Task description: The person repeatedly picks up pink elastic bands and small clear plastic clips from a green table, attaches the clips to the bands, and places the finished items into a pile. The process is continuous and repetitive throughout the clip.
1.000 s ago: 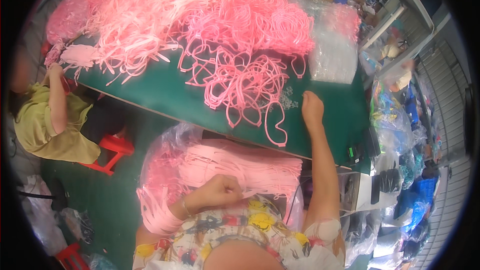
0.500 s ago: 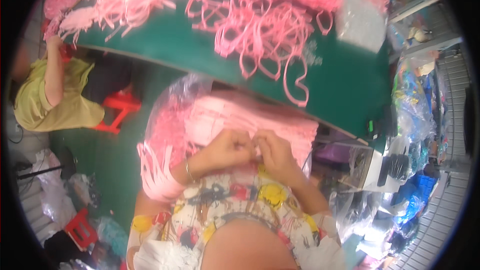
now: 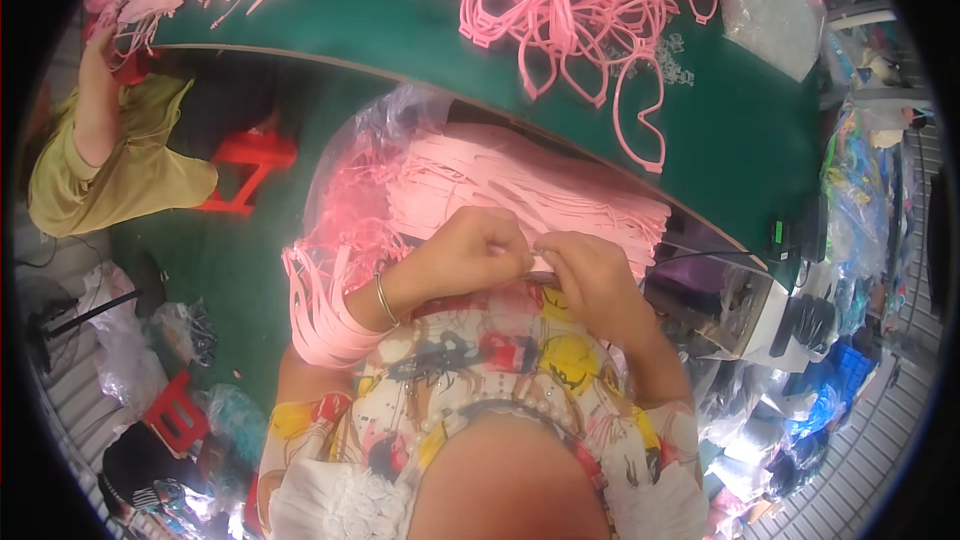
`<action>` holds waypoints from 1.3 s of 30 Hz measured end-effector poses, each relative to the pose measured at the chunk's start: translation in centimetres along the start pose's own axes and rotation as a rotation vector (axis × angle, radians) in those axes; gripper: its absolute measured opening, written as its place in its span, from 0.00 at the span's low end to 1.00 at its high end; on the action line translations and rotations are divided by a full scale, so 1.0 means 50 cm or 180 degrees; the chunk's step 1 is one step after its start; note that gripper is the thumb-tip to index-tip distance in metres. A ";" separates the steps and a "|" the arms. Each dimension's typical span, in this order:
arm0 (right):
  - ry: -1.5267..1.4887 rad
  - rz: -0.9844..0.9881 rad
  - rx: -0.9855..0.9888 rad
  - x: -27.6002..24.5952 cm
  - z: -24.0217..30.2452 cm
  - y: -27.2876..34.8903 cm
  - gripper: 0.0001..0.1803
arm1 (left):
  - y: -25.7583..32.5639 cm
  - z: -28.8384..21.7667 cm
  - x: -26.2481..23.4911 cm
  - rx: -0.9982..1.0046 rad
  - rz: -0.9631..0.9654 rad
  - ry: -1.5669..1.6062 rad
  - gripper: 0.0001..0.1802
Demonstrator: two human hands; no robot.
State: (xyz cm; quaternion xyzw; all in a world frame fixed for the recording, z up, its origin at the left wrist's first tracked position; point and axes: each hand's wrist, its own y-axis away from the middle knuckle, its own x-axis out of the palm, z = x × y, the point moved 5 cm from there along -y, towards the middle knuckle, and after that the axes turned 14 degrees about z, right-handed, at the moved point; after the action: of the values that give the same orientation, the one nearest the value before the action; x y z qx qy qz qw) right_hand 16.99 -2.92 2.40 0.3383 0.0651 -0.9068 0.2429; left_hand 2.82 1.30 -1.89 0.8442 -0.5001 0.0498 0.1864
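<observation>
My left hand [image 3: 485, 252] is closed in front of my chest, its thumb and fingers pinched together. Close beside it, my right hand [image 3: 592, 278] is also in a pinch, fingertips almost meeting the left ones. Whatever lies between the fingertips is too small and hidden to name. Several looped pink straps [image 3: 318, 312] hang around my left forearm, beyond a metal bangle [image 3: 384, 300]. Just past my hands, a thick bundle of flat pink straps [image 3: 530, 180] rests between me and the table, next to a clear plastic bag [image 3: 345, 175] with more pink pieces.
A green table [image 3: 400, 30] carries a heap of pink strap loops [image 3: 560, 10], small clear pieces [image 3: 675, 60] and a clear bag [image 3: 775, 20]. A person in a yellow-green top [image 3: 120, 165] sits at left by a red stool [image 3: 250, 165]. Bagged goods [image 3: 840, 210] line the right.
The view has shifted, so table and straps sit higher and further right. My hands stay close together, and the right fingers look a little straighter.
</observation>
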 end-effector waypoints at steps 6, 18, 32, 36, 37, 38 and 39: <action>-0.0794 0.0264 0.0098 -0.007 -0.019 -0.005 0.08 | 0.000 0.001 -0.009 0.0142 0.0265 0.0052 0.05; -0.1016 0.0413 0.0688 -0.014 -0.029 0.000 0.07 | -0.006 0.013 -0.008 -0.0022 0.0264 0.0053 0.06; -0.0062 0.0243 -0.0349 -0.020 0.010 -0.010 0.10 | 0.001 0.002 -0.003 0.0167 0.0347 -0.0099 0.05; -0.0076 0.0316 -0.0563 -0.016 0.005 -0.013 0.11 | -0.001 0.008 -0.011 -0.0108 0.0588 0.0396 0.06; -0.0078 0.0336 -0.0707 -0.018 0.008 -0.015 0.11 | -0.001 0.010 -0.013 -0.0185 0.0598 0.0465 0.06; -0.0080 0.0356 -0.0852 -0.020 0.012 -0.019 0.12 | -0.002 0.009 -0.013 -0.0198 0.0621 0.0497 0.06; -0.0079 0.0367 -0.0989 -0.021 0.015 -0.020 0.12 | -0.003 0.008 -0.013 -0.0212 0.0656 0.0525 0.07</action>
State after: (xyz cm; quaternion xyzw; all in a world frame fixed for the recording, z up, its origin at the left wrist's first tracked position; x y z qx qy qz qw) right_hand 16.75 -1.83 3.62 0.2886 0.1821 -0.8745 0.3447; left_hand 2.59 1.78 -2.48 0.7747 -0.5686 0.1214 0.2487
